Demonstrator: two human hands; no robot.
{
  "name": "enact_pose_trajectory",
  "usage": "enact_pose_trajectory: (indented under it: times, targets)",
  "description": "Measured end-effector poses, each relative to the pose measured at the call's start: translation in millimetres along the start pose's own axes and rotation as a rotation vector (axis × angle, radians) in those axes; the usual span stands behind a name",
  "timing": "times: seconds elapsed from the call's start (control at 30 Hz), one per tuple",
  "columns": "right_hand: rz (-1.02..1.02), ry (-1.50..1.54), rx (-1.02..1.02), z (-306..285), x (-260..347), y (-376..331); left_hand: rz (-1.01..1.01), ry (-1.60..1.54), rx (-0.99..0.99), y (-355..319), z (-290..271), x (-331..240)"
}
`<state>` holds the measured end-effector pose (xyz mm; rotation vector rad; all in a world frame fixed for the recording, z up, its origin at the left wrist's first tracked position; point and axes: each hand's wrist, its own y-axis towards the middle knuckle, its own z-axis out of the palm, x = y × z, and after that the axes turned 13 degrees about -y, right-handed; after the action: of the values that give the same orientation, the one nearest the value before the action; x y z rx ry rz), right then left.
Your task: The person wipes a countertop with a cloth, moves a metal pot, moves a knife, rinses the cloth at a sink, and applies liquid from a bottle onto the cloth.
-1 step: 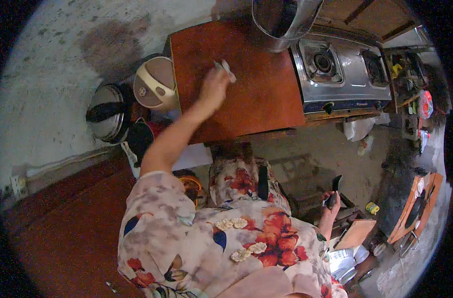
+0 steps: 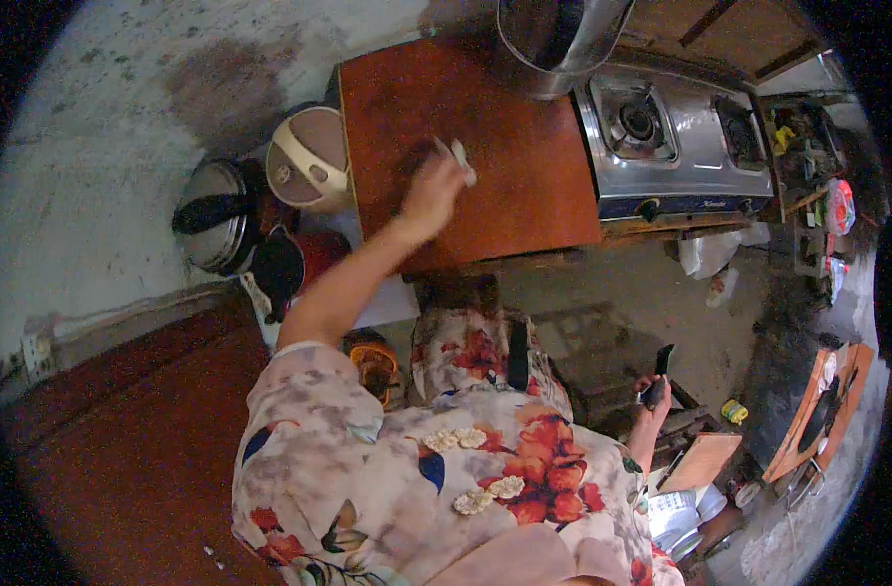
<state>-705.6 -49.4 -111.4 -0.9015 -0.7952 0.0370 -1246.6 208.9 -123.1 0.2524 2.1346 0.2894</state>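
My left hand point(image 2: 434, 195) reaches out over the reddish-brown wooden tabletop point(image 2: 524, 186), its fingers closed and a little blurred. A small crumpled white cloth or tissue point(image 2: 462, 162) shows at the fingertips, close to the wood. Low on the right side, my right hand point(image 2: 653, 393) is closed round a slim dark object point(image 2: 665, 359) that sticks up past the fingers; what kind it is I cannot make out.
A steel two-burner gas stove point(image 2: 680, 166) adjoins the tabletop's right edge, with a large metal pot point(image 2: 563, 73) at the back. Left of the tabletop stand a beige-lidded rice cooker point(image 2: 309, 156) and a lidded steel pot point(image 2: 212, 215). A wooden board point(image 2: 702, 461) leans at lower right.
My left hand has slid slightly right and nearer across the tabletop, taking the white cloth or tissue with it. The right hand stays put.
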Motion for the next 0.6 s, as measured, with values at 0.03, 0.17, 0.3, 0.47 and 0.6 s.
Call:
enact_pose_trajectory:
  times: [0.03,0.17,0.3,0.47,0.6]
  targets:
    - [0.007,0.006,-0.033,-10,-2,4,0.245,0.158,0.113,-26,5,-14]
    - [0.075,0.025,-0.008,-17,-3,25,-0.22,-0.228,0.354,-49,-11,-24]
    - [-0.008,0.001,-0.079,-10,-21,22,-0.966,-1.296,0.171,-8,-100,37]
    - [0.089,0.001,0.012,-47,-20,22,-1.049,-1.511,0.11,-2,-96,13]
    - [0.06,0.035,-0.021,-45,-18,26,-0.774,-1.079,-0.056,3,-103,42]
